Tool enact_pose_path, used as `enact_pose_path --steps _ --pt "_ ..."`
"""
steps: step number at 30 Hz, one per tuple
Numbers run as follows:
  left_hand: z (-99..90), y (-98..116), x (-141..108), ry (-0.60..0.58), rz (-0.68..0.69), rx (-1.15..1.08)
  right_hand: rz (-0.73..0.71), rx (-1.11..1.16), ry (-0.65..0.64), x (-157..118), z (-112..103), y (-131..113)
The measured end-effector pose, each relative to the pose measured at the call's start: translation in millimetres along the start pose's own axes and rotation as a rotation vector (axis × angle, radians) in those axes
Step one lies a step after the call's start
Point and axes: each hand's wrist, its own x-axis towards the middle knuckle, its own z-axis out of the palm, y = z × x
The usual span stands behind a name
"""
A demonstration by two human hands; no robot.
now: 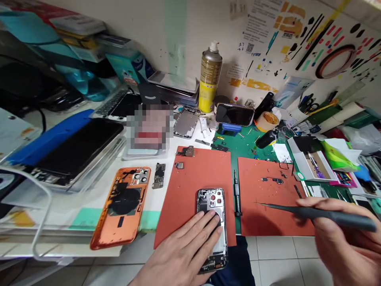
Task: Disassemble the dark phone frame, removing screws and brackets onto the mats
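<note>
1. Far to the left of the left fingers, a phone with a dark screen [80, 145] lies tilted on a clear plastic stack, and a white cable [47, 206] loops down in front of it.
2. Nearer, but well apart from those fingers, an orange phone back [123, 226] lies with its inner side up.
3. Between that back and the left fingers, farther off than the fingertips, a narrow circuit board [159, 176] sits just beside the left red mat [184, 190].
4. Beyond the left fingertips, near that mat's far edge, lie two small metal parts [188, 151].
5. The left hand [187, 248] has its fingers straight and close together, laid across the opened phone [219, 243]. The thumb is mostly hidden, so I cannot tell whether it grips.
6. That phone is under the left fingers, its camera end past the fingertips and its lower end over the mat's near edge.
7. Well beyond the left fingers stands a yellow spray can [210, 79].
8. Just right of the opened phone, between the two hands, lies a screwdriver [237, 194].
9. Past the pointed tip in the right fingers, small parts [275, 180] lie on the right red mat [256, 174].
10. The right hand [342, 232] pinches a dark pointed tool [327, 214] between thumb and fingers, its tip aimed left over the mat.
11. Beyond the right fingers sits a white box [327, 167].
</note>
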Motion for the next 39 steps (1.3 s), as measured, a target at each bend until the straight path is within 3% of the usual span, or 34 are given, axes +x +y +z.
enact_pose_path --steps 1,4,9,17,25,33,39 --pt "0.6 0.1 -0.6 0.009 -0.012 -0.012 0.042 0.063 -0.018 2.5 20.2 -7.7" --pt "1.8 0.0 -0.9 0.021 -0.033 -0.047 -0.081 0.13 -0.133 12.0 65.8 -19.5" --pt "2.6 -1.9 -0.3 0.016 -0.024 -0.082 -0.238 -0.039 -0.259 21.8 95.0 -7.9" --pt "8.2 -1.9 -0.4 0.059 -0.045 -0.136 -0.25 -0.103 -0.293 23.6 101.3 -2.1" --pt "4.9 -5.1 1.6 0.021 -0.012 -0.118 -0.246 -0.127 -0.301 26.2 102.4 -2.1" --pt "2.8 -3.0 1.1 0.038 -0.042 -0.171 -0.353 -0.175 -0.419 40.0 98.9 -17.9" --pt "5.4 -0.4 0.4 0.087 -0.092 -0.203 -0.456 -0.404 -0.496 58.7 101.5 -26.6"
